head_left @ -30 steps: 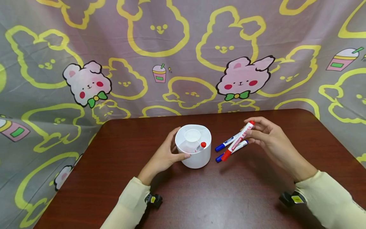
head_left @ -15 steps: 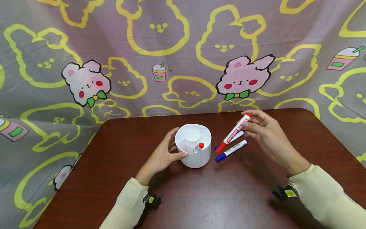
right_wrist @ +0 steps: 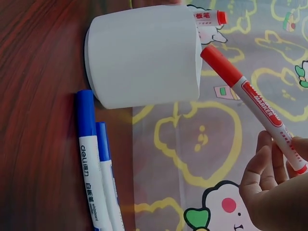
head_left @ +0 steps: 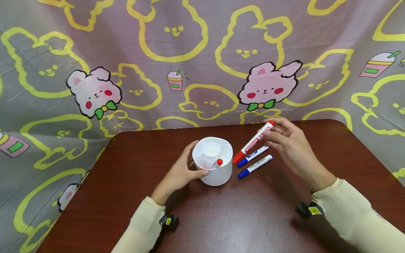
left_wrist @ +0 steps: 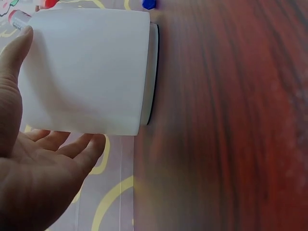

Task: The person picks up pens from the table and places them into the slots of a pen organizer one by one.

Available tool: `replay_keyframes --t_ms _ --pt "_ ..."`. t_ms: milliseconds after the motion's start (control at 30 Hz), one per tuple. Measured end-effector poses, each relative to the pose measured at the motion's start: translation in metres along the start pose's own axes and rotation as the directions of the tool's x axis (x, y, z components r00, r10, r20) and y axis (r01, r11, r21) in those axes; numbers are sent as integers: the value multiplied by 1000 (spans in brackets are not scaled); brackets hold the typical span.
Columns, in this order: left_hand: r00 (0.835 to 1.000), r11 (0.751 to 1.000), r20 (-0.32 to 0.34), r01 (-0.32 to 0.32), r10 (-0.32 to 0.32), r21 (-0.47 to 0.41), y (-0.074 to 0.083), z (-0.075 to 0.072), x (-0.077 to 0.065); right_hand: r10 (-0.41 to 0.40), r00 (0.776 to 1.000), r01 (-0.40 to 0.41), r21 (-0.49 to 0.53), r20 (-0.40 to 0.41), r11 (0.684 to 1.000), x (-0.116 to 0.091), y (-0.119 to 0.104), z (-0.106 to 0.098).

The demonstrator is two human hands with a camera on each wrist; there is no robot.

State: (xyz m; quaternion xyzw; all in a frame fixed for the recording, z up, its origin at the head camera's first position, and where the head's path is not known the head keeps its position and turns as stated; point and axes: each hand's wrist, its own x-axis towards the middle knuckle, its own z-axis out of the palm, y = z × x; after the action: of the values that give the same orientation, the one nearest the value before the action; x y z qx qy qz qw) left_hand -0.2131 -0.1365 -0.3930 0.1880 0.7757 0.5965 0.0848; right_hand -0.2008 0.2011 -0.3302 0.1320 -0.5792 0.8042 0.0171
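A white round pen holder (head_left: 216,177) with divided compartments stands upright on the table. My left hand (head_left: 177,174) grips its left side, thumb at the front near the rim and fingers round the back. In a front compartment leans a red whiteboard marker (head_left: 219,162), its red end above the rim. My right hand (head_left: 295,149) pinches a second red whiteboard marker (head_left: 254,141) near its upper end. That marker tilts, its red cap pointing down-left close to the holder's right rim. Beneath it lie two blue whiteboard markers (head_left: 257,166), side by side; the right wrist view shows both blue caps (right_wrist: 85,113).
The dark brown wooden table (head_left: 221,218) carries the holder and markers. Behind it hangs a grey-pink cloth (head_left: 196,42) printed with yellow outlines and rabbit heads. A small black camera (head_left: 171,222) sits at the left wrist, another black camera (head_left: 305,211) at the right.
My right hand has moved left and slightly up, bringing the red marker off the two blue ones toward the holder. The left hand keeps its hold; the marker inside the holder has shifted slightly left.
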Motion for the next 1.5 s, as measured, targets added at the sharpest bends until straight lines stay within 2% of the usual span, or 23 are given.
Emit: replay_keyframes --t_ms 333,567,1067,1500 --pt "1000 1000 -4 6 -6 9 0 2 2 -18 1000 19 35 -16 999 6 3 13" --pt "1000 1000 -10 6 -6 22 1 4 3 -35 999 36 8 -25 999 11 11 19" --pt "1000 998 -25 18 -17 63 2 5 4 -28 998 17 -166 -64 986 19 22 31" --pt "999 992 -37 39 -35 123 5 6 5 -25 999 14 -299 -33 954 23 32 37"
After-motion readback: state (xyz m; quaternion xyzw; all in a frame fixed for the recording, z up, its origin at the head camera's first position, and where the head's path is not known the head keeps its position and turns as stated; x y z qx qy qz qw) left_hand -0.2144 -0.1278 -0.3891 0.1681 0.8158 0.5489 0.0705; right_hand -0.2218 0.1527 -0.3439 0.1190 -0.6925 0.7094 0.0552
